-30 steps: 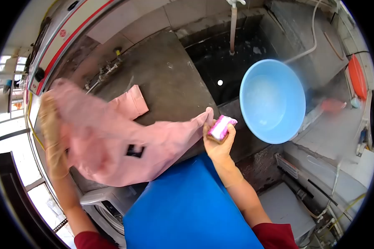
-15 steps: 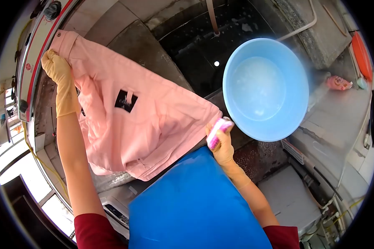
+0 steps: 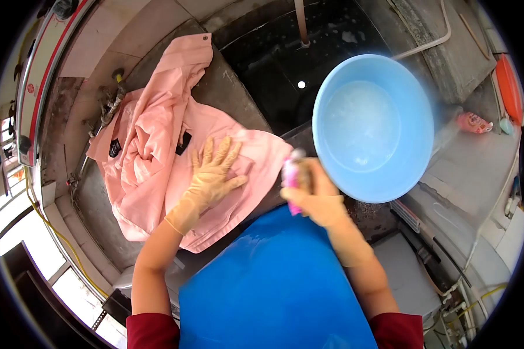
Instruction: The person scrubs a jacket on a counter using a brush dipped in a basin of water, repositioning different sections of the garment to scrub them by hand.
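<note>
- Pink garment [image 3: 148, 139], lying in loose folds on the grey surface [image 3: 233, 87], left of the basin; a black label [image 3: 114, 147] shows at its left, with part of a second dark patch [image 3: 183, 143] nearer the middle; judged soft, limp and light for its size, heavier and more slippery if wet; it would sag and bunch if raised by one corner, so the thick band [image 3: 183, 49] at its upper end and the opposite hem offer the surest holds
- Left hand [image 3: 211, 177], in a pale yellow glove, palm down on the flatter right part of the garment, fingers spread, pinching nothing
- Dark sink [image 3: 265, 75], beyond the garment, with a pipe [image 3: 301, 20] hanging over it
- Pink-and-white block [image 3: 291, 180], beside the garment's right edge, blurred, perhaps a sponge or brush; judged small and light, best held by its sides
- Right hand [image 3: 320, 200], likewise gloved, closed around the block, thumb on the near side; exact finger placing cannot be told
- Light blue basin [image 3: 326, 134], beyond the right hand, upright, whitish inside
</note>
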### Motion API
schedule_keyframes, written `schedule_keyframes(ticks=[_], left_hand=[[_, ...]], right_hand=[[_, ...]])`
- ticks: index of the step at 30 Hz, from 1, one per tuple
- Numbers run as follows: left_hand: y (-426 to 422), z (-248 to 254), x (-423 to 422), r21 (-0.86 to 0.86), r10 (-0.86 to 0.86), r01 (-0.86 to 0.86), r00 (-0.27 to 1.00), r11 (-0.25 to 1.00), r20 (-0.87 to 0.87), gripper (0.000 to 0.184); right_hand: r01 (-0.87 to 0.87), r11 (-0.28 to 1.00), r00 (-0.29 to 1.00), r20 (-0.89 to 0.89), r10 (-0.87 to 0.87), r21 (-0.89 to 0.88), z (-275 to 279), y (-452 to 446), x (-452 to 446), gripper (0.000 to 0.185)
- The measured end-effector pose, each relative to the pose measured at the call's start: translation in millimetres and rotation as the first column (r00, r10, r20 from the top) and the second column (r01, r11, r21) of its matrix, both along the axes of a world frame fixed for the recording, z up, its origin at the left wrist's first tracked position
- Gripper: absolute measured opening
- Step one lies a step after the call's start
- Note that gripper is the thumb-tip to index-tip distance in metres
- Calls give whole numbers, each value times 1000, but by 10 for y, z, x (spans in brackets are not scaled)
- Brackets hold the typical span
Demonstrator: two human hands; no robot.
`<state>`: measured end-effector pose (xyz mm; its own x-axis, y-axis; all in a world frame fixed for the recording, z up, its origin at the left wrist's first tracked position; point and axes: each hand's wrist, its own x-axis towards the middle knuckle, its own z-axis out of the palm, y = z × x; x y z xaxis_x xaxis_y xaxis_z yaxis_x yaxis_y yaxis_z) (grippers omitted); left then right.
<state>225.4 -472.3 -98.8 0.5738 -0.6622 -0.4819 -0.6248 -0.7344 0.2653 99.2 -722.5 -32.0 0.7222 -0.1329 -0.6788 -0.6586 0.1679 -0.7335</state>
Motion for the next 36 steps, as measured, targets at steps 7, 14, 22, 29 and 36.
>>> schedule_keyframes(ticks=[7, 14, 22, 29, 36], left_hand=[[312, 22, 277, -189, -88, 70, 992, 980, -92, 78], [408, -397, 755, -440, 482, -420, 876, 794, 34, 70], [107, -361, 586, -515, 429, -198, 819, 834, 380, 62], [-415, -323, -283, -314, 150, -126, 987, 941, 55, 58], [384, -738, -241, -368, -50, 69, 997, 927, 60, 56]], right_hand=[[143, 915, 980, -75, -184, -377, -346, -1024, 271, 73], [-297, 395, 953, -245, 179, -869, -1353, -1356, -25, 86], [-183, 433, 979, -121, 167, -882, -621, -1048, 52, 84], [-39, 631, 843, 314, 437, -775, -226, 209, 370, 66], [-299, 424, 764, 51, 643, -855, -971, 811, 510, 79]])
